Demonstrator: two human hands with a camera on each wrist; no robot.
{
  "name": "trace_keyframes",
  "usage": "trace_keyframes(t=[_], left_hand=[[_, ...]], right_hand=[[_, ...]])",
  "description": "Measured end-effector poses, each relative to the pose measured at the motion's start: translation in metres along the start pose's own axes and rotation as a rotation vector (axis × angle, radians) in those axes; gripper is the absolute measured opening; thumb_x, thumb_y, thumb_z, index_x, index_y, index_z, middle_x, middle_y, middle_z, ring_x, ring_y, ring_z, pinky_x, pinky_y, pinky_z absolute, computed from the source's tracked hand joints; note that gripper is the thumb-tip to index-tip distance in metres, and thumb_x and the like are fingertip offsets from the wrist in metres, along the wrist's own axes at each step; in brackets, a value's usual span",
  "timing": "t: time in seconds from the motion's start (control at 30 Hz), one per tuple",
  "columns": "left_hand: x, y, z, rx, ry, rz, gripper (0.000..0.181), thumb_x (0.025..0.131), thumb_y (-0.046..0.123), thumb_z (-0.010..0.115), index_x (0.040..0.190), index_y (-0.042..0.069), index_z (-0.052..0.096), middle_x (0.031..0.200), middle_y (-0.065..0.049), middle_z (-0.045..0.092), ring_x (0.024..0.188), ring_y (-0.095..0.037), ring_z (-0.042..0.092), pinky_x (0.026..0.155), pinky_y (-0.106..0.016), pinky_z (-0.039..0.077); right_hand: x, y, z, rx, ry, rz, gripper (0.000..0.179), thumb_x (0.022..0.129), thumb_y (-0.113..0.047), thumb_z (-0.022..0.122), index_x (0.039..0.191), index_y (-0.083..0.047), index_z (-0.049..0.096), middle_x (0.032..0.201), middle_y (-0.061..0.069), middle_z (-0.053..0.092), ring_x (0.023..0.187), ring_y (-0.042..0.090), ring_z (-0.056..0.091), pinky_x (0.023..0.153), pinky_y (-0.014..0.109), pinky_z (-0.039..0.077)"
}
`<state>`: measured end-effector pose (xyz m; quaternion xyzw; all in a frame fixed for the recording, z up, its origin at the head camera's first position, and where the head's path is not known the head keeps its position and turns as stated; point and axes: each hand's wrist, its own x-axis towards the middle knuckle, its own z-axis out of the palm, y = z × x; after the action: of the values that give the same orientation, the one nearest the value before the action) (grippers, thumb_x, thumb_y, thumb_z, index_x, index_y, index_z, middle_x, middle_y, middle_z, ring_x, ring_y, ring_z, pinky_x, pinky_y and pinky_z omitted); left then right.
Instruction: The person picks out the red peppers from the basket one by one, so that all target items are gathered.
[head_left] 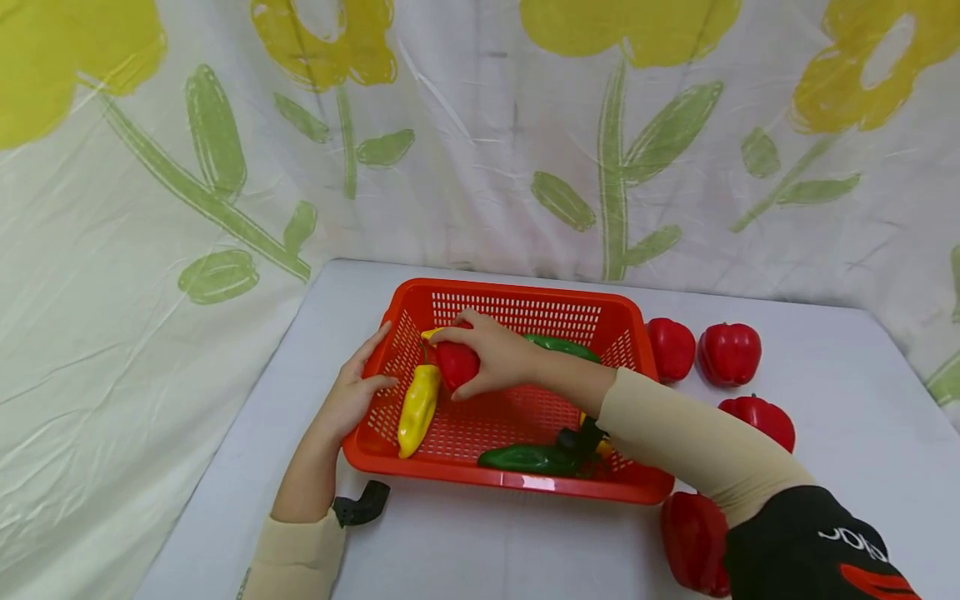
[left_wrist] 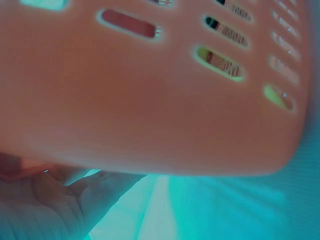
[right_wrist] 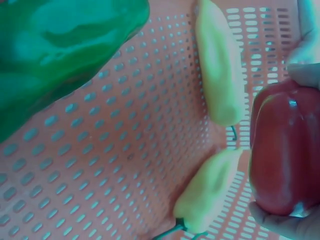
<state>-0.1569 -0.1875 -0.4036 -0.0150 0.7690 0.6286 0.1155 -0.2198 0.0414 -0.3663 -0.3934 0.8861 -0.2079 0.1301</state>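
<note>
A red plastic basket [head_left: 525, 477] with slotted walls sits on the table. Inside its left end, my right hand [head_left: 504, 354] grips a red bell pepper [right_wrist: 286, 150], thumb and fingers on opposite sides of it. My left hand [head_left: 356, 390] holds the basket's left rim, thumb over the edge and fingers along the outside; the wall fills most of the left wrist view. Close to the held pepper lies a long yellow pepper [head_left: 418, 410], and a second yellow pepper [right_wrist: 207, 192] shows in the right wrist view. Green peppers [head_left: 531, 458] lie along the basket's near and far sides.
Right of the basket stand several red bell peppers [head_left: 729, 354] on the white table [head_left: 480, 550]. One more red bell pepper [head_left: 692, 537] is at the near right, partly behind the right sleeve. A flower-print curtain [head_left: 465, 167] hangs behind the table.
</note>
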Motion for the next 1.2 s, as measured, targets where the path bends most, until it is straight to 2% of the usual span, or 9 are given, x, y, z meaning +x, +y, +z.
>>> trace_keyframes(t=[0.2,0.6,0.87,1.2], left_hand=[[0.002,0.000,0.001,0.011,0.007,0.007,0.073,0.088,-0.001,0.043,0.148,0.034,0.021,0.155,-0.007,0.020,0.125,-0.036,0.043,0.091,-0.045,0.050],[0.001,0.000,0.002,0.010,0.010,0.004,0.074,0.088,-0.002,0.043,0.148,0.035,0.021,0.156,-0.004,0.017,0.128,-0.034,0.040,0.095,-0.046,0.047],[0.001,-0.001,0.002,0.002,0.006,0.012,0.073,0.088,-0.003,0.042,0.148,0.033,0.021,0.156,-0.004,0.017,0.128,-0.035,0.039,0.095,-0.047,0.046],[0.000,0.000,0.002,0.002,0.007,0.007,0.073,0.088,-0.002,0.043,0.148,0.034,0.021,0.156,-0.004,0.017,0.129,-0.034,0.039,0.095,-0.046,0.046]], right_hand=[[-0.009,0.000,-0.008,0.030,0.001,0.032,0.070,0.068,-0.037,0.080,0.131,-0.028,0.050,0.130,0.006,0.042,0.115,0.021,0.043,0.080,0.029,0.054],[-0.032,0.003,-0.020,0.113,0.032,0.018,0.071,0.067,-0.037,0.080,0.131,-0.028,0.049,0.129,0.003,0.041,0.113,0.021,0.044,0.079,0.029,0.054],[-0.044,0.006,-0.020,0.167,0.085,-0.019,0.070,0.067,-0.034,0.081,0.130,-0.028,0.050,0.128,0.003,0.041,0.114,0.021,0.044,0.079,0.030,0.054],[-0.055,0.003,-0.029,0.182,0.116,0.011,0.071,0.067,-0.035,0.081,0.130,-0.031,0.049,0.129,0.001,0.041,0.114,0.022,0.044,0.078,0.031,0.055]])
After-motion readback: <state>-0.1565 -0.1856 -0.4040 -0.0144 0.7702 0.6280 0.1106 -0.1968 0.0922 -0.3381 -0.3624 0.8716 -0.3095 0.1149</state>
